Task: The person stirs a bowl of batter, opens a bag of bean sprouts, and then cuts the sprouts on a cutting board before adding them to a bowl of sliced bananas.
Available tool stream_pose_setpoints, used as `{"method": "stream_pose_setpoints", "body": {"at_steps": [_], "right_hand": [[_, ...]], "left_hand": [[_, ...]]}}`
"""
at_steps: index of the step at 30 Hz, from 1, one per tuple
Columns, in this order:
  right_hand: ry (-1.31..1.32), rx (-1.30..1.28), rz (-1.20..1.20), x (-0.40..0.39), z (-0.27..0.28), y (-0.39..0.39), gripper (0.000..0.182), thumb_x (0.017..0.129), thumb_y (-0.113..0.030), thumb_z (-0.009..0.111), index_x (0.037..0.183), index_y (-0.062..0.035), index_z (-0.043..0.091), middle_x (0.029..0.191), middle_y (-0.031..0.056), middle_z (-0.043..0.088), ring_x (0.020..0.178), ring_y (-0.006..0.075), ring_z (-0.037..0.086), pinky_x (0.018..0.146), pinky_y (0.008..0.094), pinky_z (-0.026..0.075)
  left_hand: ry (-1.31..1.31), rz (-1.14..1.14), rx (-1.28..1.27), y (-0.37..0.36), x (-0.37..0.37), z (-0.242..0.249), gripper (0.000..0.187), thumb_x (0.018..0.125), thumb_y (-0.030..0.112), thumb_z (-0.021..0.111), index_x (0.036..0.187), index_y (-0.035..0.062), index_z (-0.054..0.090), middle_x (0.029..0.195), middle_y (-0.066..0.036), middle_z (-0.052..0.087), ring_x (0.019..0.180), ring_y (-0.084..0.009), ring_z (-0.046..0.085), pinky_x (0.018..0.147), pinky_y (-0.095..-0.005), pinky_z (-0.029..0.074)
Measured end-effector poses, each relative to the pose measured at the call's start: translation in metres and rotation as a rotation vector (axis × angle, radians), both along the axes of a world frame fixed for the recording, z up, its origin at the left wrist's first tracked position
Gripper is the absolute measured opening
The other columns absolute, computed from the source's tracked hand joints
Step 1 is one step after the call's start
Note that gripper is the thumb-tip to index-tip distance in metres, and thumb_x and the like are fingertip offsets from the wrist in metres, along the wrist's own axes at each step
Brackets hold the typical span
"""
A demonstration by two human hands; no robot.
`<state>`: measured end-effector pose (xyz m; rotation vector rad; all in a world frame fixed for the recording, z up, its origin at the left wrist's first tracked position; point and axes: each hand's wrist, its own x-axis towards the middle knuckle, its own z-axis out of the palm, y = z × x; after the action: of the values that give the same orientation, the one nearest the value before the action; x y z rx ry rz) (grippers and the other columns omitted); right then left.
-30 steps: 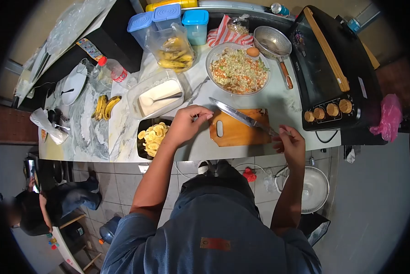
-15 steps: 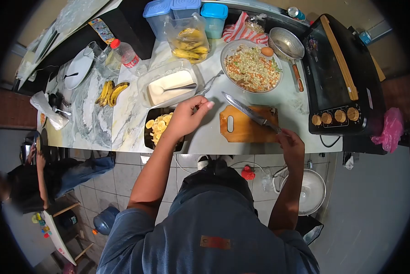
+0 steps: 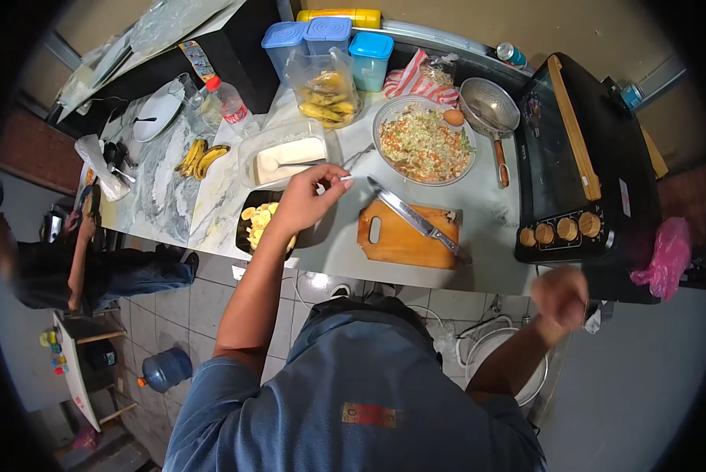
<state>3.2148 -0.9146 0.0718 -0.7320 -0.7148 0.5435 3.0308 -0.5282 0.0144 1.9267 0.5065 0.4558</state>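
My left hand [image 3: 312,197] is raised over the counter, thumb and fingers pinched together. A small whitish bit shows at the fingertips; I cannot tell what it is. Just beyond them is a slim metal utensil [image 3: 359,155]. Below this hand, a dark container [image 3: 296,240] holds banana slices [image 3: 260,223]. A rectangular tub [image 3: 250,149] of pale batter with a spoon [image 3: 299,164] stands behind it. My right hand [image 3: 560,299], smeared by motion, is off the counter's front edge at the right. A knife [image 3: 409,212] lies across the wooden cutting board [image 3: 396,253].
A bowl [image 3: 378,149] of chopped vegetables with an egg [image 3: 453,117] sits behind the board, beside a strainer [image 3: 490,102]. A black oven [image 3: 561,228] stands right. Bananas [image 3: 202,160] and a bag of bananas [image 3: 325,102] are leftward. Another person [image 3: 54,275] is at far left.
My right hand has let go of the knife, now on the board, and swung right and toward me. My left hand has moved slightly farther over the counter. The view has shifted.
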Motion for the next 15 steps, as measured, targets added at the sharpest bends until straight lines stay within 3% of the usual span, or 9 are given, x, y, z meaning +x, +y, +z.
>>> {"method": "stream_pose_setpoints", "body": {"at_steps": [2, 5, 9, 15], "right_hand": [[-0.285, 0.303, 0.332, 0.005, 0.054, -0.020, 0.011, 0.088, -0.020, 0.057, 0.089, -0.0114, 0.064, 0.068, 0.0017, 0.055, 0.051, 0.0092, 0.048, 0.042, 0.0215, 0.034], [-0.910, 0.525, 0.995, -0.016, 0.166, 0.003, 0.015, 0.090, -0.018, 0.050, 0.098, -0.0148, 0.062, 0.072, -0.0003, 0.052, 0.055, 0.0075, 0.045, 0.042, 0.0209, 0.031], [-1.176, 0.430, 0.546, -0.052, 0.213, -0.020, 0.014, 0.090, -0.017, 0.051, 0.097, -0.0143, 0.062, 0.072, -0.0001, 0.052, 0.055, 0.0076, 0.046, 0.043, 0.0211, 0.032], [-1.251, 0.354, 0.375, -0.070, 0.218, -0.029, 0.013, 0.089, -0.015, 0.051, 0.096, -0.0136, 0.062, 0.073, 0.0003, 0.052, 0.056, 0.0078, 0.047, 0.045, 0.0214, 0.033]], "left_hand": [[0.008, 0.020, -0.010, -0.004, 0.008, -0.001, 0.017, 0.089, 0.018, 0.068, 0.100, 0.0052, 0.068, 0.080, 0.004, 0.063, 0.076, -0.0045, 0.054, 0.071, -0.0218, 0.040], [0.009, 0.025, -0.029, -0.006, 0.025, -0.007, 0.018, 0.090, 0.019, 0.068, 0.099, 0.0041, 0.067, 0.081, 0.004, 0.063, 0.076, -0.0042, 0.053, 0.071, -0.0215, 0.041], [0.029, -0.004, -0.064, -0.017, 0.050, -0.004, 0.018, 0.091, 0.020, 0.067, 0.098, 0.0035, 0.066, 0.081, 0.004, 0.063, 0.076, -0.0046, 0.054, 0.070, -0.0216, 0.042], [0.006, -0.090, 0.041, -0.019, 0.081, 0.001, 0.020, 0.089, 0.019, 0.068, 0.098, 0.0014, 0.066, 0.081, 0.000, 0.064, 0.073, -0.0072, 0.052, 0.069, -0.0236, 0.043]]}}
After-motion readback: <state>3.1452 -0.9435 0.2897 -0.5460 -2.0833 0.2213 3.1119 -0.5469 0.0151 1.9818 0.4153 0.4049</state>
